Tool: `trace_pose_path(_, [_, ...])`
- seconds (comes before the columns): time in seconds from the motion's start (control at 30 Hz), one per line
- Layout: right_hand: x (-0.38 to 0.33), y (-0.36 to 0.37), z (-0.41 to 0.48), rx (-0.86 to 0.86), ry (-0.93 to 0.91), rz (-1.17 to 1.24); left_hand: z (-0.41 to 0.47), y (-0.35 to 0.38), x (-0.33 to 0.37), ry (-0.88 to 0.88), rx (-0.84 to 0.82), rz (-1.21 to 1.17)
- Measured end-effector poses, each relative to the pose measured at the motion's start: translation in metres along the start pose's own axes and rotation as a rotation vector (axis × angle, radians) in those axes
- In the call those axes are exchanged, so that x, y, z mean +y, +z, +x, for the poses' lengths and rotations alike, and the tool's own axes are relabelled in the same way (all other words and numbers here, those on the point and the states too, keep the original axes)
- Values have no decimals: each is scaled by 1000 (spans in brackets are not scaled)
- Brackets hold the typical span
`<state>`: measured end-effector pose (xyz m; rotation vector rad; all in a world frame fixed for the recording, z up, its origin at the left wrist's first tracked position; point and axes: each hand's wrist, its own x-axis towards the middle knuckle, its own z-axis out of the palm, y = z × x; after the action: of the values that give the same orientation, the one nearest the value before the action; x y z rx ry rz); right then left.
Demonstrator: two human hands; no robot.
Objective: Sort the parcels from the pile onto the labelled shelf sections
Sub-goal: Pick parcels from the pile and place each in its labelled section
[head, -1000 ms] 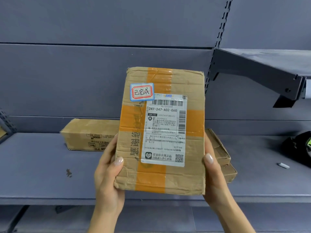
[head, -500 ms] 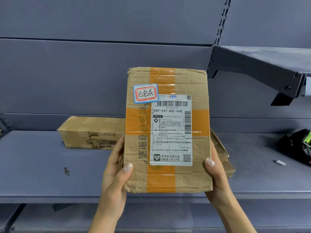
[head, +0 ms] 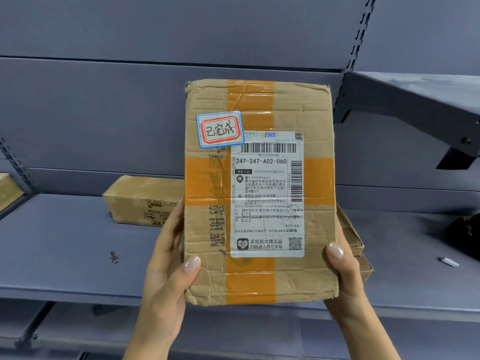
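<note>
I hold a flat cardboard parcel [head: 259, 105] upright in front of the shelf, its face toward me. Orange tape crosses it, and it carries a white shipping label reading 247-247-A02-060 and a blue-and-red sticker. My left hand [head: 168, 268] grips its lower left edge, thumb on the front. My right hand [head: 342, 271] grips the lower right edge the same way. Behind it on the grey shelf [head: 65, 250] lies a long brown box [head: 140, 201], and flat boxes [head: 355, 245] stick out at the right.
A higher grey shelf [head: 420, 100] on a bracket juts out at the upper right. A dark object [head: 465, 235] and a small white piece [head: 448, 262] lie on the shelf at the far right. Another carton corner [head: 7, 188] shows at the left edge.
The parcel has shifted slightly to the right and a little closer to me, still held upright in both hands. The shelf boxes have not moved.
</note>
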<state>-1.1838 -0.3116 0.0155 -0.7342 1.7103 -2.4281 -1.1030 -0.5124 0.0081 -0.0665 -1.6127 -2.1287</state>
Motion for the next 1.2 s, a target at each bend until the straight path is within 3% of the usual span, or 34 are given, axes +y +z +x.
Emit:
trace_pose_path(0.3, [1, -2, -3, -93, -11, -10, -14, 2, -1, -17, 82, 0])
trace_pose_path(0.67, [45, 5, -15, -268, 225, 35, -75, -14, -17, -86, 311, 88])
trace_pose_path(1.2, [82, 130, -22, -675, 321, 97, -152, -92, 31, 35, 718, 178])
